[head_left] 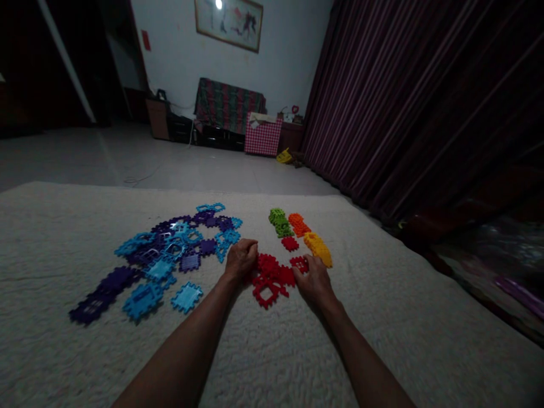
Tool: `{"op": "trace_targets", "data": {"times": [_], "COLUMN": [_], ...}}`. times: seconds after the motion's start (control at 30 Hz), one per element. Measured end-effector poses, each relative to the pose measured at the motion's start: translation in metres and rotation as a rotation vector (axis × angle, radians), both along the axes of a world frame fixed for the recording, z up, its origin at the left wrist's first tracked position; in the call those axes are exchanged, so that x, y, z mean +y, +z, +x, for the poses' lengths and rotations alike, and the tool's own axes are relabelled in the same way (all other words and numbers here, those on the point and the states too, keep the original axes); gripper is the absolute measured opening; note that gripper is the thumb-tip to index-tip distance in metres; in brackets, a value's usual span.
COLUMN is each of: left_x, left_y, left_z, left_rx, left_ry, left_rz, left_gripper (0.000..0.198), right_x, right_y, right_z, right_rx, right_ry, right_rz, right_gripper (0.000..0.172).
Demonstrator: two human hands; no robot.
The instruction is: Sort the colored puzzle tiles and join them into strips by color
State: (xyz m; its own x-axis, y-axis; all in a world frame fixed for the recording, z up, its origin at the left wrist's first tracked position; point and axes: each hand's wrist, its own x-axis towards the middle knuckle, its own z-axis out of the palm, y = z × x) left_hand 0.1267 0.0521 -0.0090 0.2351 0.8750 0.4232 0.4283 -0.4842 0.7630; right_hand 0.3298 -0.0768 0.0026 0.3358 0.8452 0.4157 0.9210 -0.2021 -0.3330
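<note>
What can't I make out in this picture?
All in the head view:
Left hand: its curled fingers hide whether it holds anything.
Red piece at the right hand: the hand covers part of it.
Red pile: overlap hides the count.
Framed picture: cut off by the top edge.

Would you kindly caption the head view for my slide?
Left hand and right hand at red toothed pieces on pale fabric.

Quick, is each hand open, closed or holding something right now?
Left hand: curled beside the red interlocking tiles; whether it holds one cannot be told.
Right hand: holding a red windowed tile.
</note>
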Motion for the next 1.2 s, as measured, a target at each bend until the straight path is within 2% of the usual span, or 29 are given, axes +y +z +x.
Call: {"op": "trace_targets", "data": {"times": [0.27,0.6,0.73,0.9,1.0,1.2], "left_x": [-0.001,-0.001,-0.002,-0.002,-0.002,-0.004], "left_y": [0.002,0.003,0.003,0.002,0.002,0.006], "left_z": [-0.001,-0.002,-0.001,-0.001,-0.001,-0.001], "left_rx": [0.019,0.027,0.036,0.048,0.039,0.049], "left_ry": [0.0,-0.009,0.0,-0.023,-0.022,-0.014], "left_rz": [0.014,0.034,0.031,0.038,0.046,0.049], "left_gripper": [0.028,0.028,0.027,0.028,0.027,0.024], "right_x": [0.009,0.021,0.03,0.055,0.068,0.079], "right_y": [0.012,0.016,0.02,0.026,0.023,0.012], "right_z": [0.0,0.001,-0.001,-0.006,-0.007,-0.004], "right_rx": [-0.064,-0.097,-0.073,-0.06,-0.042,-0.021], "right_ry": [-0.072,-0.124,-0.085,-0.102,-0.105,-0.107], "right_rz": [-0.154,-0.237,-0.15,-0.004,0.022,0.073], "right_gripper": [0.03,0.028,0.028,0.04,0.044,0.037]}}
